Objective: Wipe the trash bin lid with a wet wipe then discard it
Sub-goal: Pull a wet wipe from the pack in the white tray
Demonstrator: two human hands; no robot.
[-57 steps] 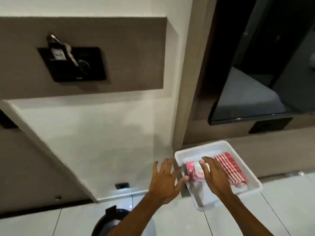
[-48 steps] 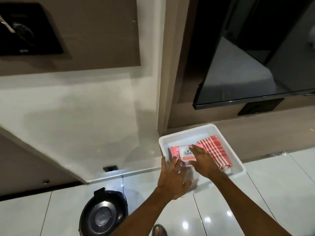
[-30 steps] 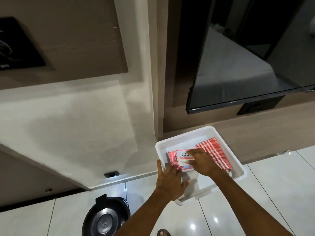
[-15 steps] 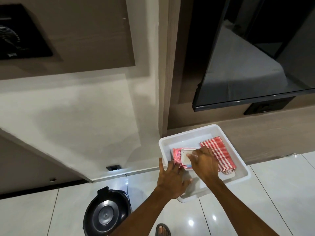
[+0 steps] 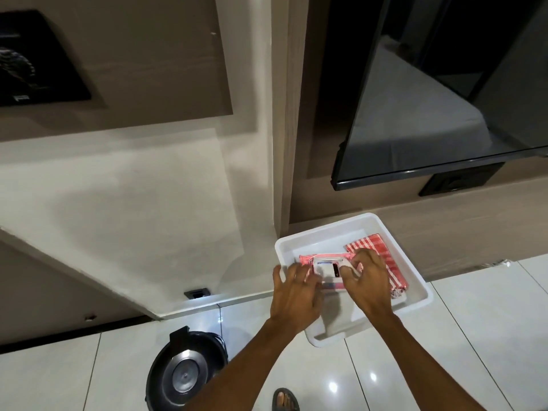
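A pink wet wipe pack (image 5: 321,260) lies in a white tray (image 5: 323,234) on the tiled floor. Its white flap (image 5: 329,268) is lifted open. My left hand (image 5: 296,292) presses on the pack's left end with fingers spread. My right hand (image 5: 366,280) pinches at the flap opening; I cannot see a wipe in its fingers. The round black trash bin with a shiny steel lid (image 5: 185,372) stands at the lower left, apart from both hands.
A red-and-white striped cloth (image 5: 382,250) lies in the tray behind my right hand. A wall panel with a floor-level socket (image 5: 197,293) rises behind. A black TV (image 5: 430,114) hangs at the upper right. My sandalled foot (image 5: 284,400) is at the bottom.
Both hands came down onto the pack in the tray. The right hand lifted the pack's white flap open while the left steadied its end.
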